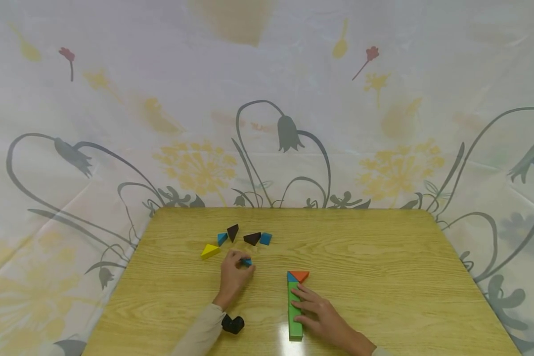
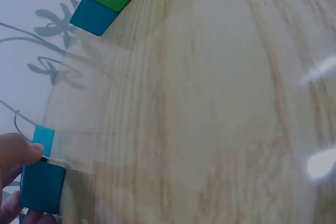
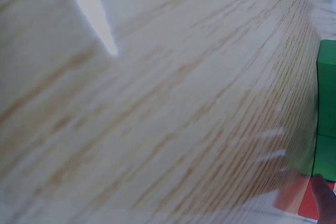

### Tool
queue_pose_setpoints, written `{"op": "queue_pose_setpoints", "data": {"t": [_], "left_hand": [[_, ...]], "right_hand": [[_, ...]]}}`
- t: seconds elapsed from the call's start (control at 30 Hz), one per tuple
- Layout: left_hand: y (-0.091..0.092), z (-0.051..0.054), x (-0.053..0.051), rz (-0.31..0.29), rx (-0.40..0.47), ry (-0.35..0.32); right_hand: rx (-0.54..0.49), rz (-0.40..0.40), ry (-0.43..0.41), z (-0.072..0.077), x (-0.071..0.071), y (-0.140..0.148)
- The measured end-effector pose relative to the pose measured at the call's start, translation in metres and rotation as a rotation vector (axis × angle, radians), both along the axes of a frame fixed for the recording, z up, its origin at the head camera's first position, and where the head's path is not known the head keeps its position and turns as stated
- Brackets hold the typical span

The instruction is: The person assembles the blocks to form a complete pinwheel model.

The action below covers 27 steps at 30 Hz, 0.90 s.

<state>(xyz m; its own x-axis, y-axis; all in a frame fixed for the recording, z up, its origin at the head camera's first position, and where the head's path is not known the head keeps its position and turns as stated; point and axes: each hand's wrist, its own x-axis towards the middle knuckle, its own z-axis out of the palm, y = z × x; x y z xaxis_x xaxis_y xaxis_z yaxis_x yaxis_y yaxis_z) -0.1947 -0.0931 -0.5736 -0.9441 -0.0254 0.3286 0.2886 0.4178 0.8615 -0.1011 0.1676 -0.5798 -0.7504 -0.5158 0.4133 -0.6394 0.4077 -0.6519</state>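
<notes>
My left hand (image 1: 235, 278) pinches a small blue block (image 1: 246, 262) between thumb and fingers, just above or at the table; that block (image 2: 43, 188) shows at the left wrist view's lower left. To the right, the straightened fingers of my right hand (image 1: 328, 320) touch the right side of a long green bar (image 1: 295, 327). At the bar's far end, a blue triangular block (image 1: 291, 279) and an orange-red triangular block (image 1: 300, 275) lie against each other. In the right wrist view a seam crosses the green bar (image 3: 327, 103), and a fingertip touches the red block (image 3: 308, 203).
Beyond my left hand lie a yellow triangular block (image 1: 210, 251), two dark blocks (image 1: 233, 232) and two blue blocks (image 1: 265, 239). A black device (image 1: 233, 324) sits at my left wrist. The wooden table (image 1: 374, 252) ends at a flower-patterned curtain (image 1: 267, 64).
</notes>
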Motion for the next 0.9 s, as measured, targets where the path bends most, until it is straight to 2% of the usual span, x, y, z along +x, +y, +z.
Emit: {"op": "queue_pose_setpoints", "data": {"t": [0.1, 0.23, 0.43, 0.57, 0.73, 0.8, 0.9], "left_hand": [[0.000, -0.003, 0.001, 0.016, 0.023, 0.033], [0.000, -0.004, 0.001, 0.024, 0.027, 0.046], [0.001, -0.002, -0.003, -0.047, 0.093, -0.006], [0.007, 0.012, -0.003, -0.099, 0.107, -0.021], [0.012, 0.040, 0.003, -0.199, 0.080, -0.037], [0.014, 0.047, 0.003, -0.257, 0.083, -0.052], [0.015, 0.051, 0.000, -0.344, 0.101, -0.077]], "right_hand": [[0.000, 0.006, -0.001, 0.000, 0.000, 0.000], [0.004, 0.006, 0.001, 0.000, 0.000, 0.000], [0.009, 0.008, -0.013, 0.001, 0.000, 0.001], [0.012, 0.010, -0.028, 0.002, 0.000, 0.001], [0.007, 0.015, -0.032, 0.002, 0.000, 0.001], [0.004, 0.017, -0.033, 0.001, 0.000, 0.001], [0.006, 0.017, -0.032, 0.001, -0.001, 0.002]]}}
